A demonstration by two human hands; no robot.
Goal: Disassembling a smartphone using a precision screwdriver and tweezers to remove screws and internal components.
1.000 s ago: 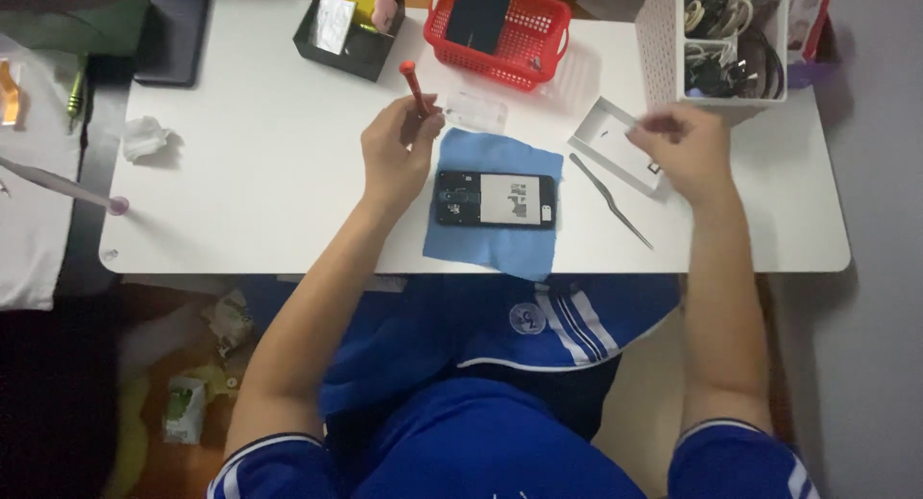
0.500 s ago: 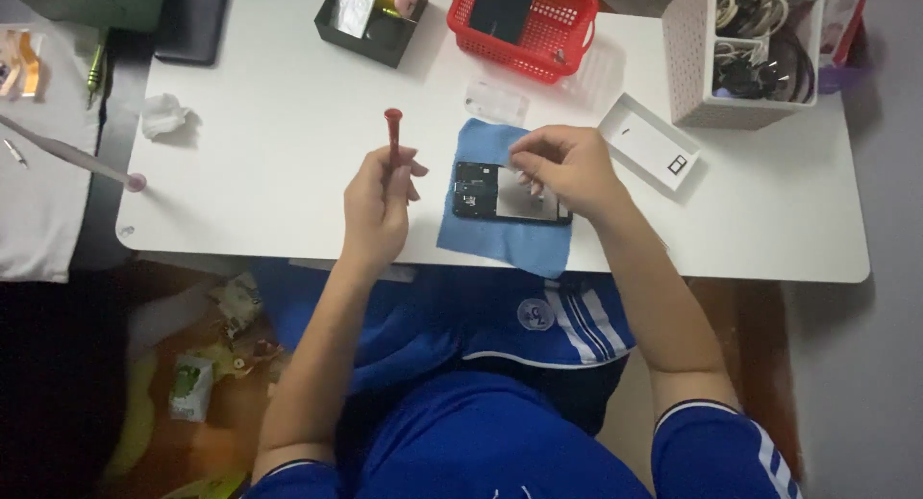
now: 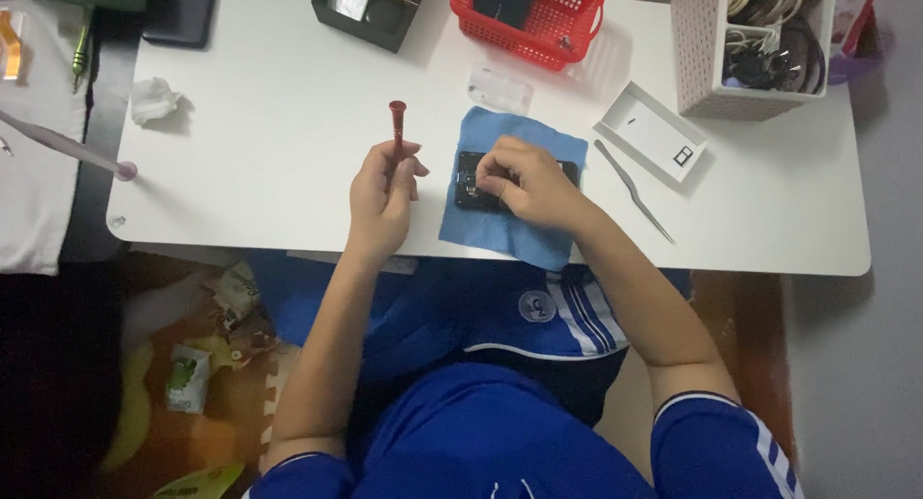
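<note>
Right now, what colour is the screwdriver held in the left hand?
Red: the screwdriver in the left hand shows best, and only, in the head view.

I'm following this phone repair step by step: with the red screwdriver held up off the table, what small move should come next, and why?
Probably bring the red screwdriver in the left hand down to the opened phone on the blue cloth. The right hand already rests on it, fingertips at one spot, while the tool points away.
</note>
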